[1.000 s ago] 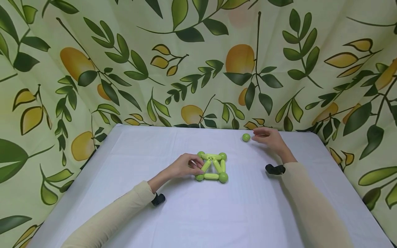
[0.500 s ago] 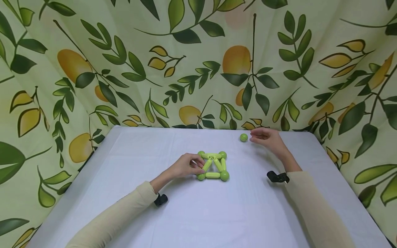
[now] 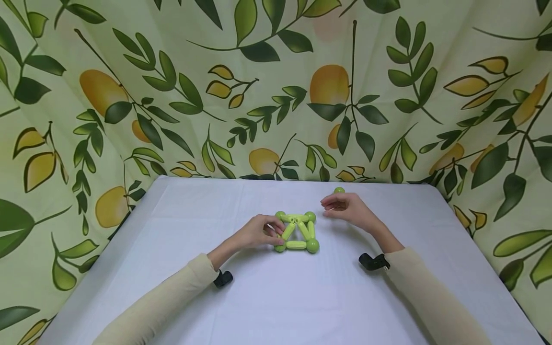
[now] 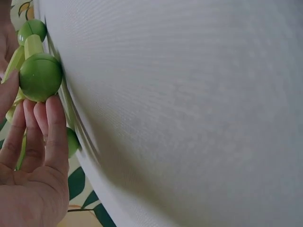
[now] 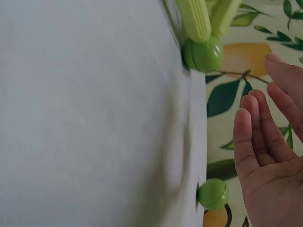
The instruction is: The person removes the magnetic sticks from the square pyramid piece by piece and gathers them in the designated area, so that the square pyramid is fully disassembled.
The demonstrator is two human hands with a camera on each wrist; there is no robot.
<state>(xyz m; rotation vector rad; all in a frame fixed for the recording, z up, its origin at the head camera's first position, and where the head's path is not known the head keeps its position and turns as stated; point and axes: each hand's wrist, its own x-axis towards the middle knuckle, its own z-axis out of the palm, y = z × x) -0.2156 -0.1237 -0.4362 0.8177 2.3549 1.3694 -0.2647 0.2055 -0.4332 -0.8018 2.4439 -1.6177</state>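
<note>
A frame of pale green ribbed sticks and darker green balls [image 3: 296, 245] sits mid-table in the head view. Balls mark its square corners, and inner sticks lean together with their ends meeting at the top. My left hand [image 3: 252, 232] holds its left side; in the left wrist view, thumb and fingertips lie against a green corner ball [image 4: 40, 78]. My right hand [image 3: 355, 211] hovers right of the frame, fingers loosely bent, nothing in them. Behind that hand, a loose green ball [image 3: 339, 190] is partly hidden; the right wrist view shows this single ball [image 5: 213, 193] on the table.
A white cloth [image 3: 276, 302] covers the table. Behind its far edge hangs a curtain [image 3: 276, 96] printed with leaves and fruit. Small black wrist cameras are strapped on the left wrist [image 3: 223, 279] and right wrist [image 3: 373, 261].
My right hand has left the spot beside the loose ball and come nearer, leftward toward the stick frame. The loose ball stays put. My left hand keeps its hold on the frame.
</note>
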